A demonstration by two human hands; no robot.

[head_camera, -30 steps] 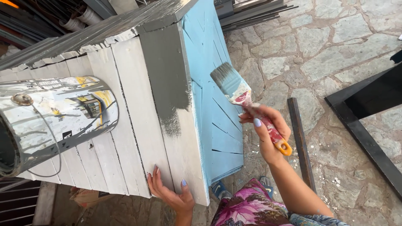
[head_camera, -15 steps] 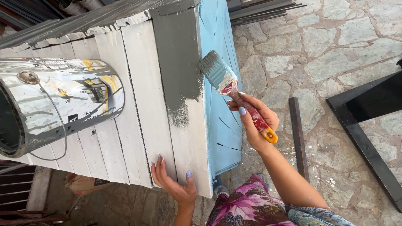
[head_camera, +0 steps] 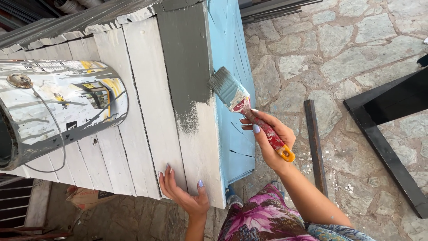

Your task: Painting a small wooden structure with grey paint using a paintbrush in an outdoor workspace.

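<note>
Change: a second ago your paintbrush (head_camera: 232, 91) hung out over the stone floor (head_camera: 356, 58); now its bristles meet the right edge of the plank top, level with the ragged end of the grey paint (head_camera: 185, 67).
Meaning: I judge that you are lining up a stroke to carry the grey on toward you; the near part of that plank is bare white.
Right hand (head_camera: 267, 138): your fingers are wrapped shut around the brush's red and yellow handle, the brush pointing up and left, away from your wrist.
Left hand (head_camera: 185, 192): it lies flat and spread on the near edge of the white plank table (head_camera: 147, 120), gripping nothing, only pressing on the wood; it has kept that place.
Brush: it sits ahead and to the right of your left hand, with the bare stretch of plank between them.
Paint can (head_camera: 58, 111): a large metal can streaked with grey stands on the planks, well to the left of both hands.
Blue side (head_camera: 232, 53): the table's pale blue face drops away just under the brush and your right hand.
Beyond your right hand: a black frame (head_camera: 388, 134) and a dark bar (head_camera: 314, 143) lie on the stones.
</note>
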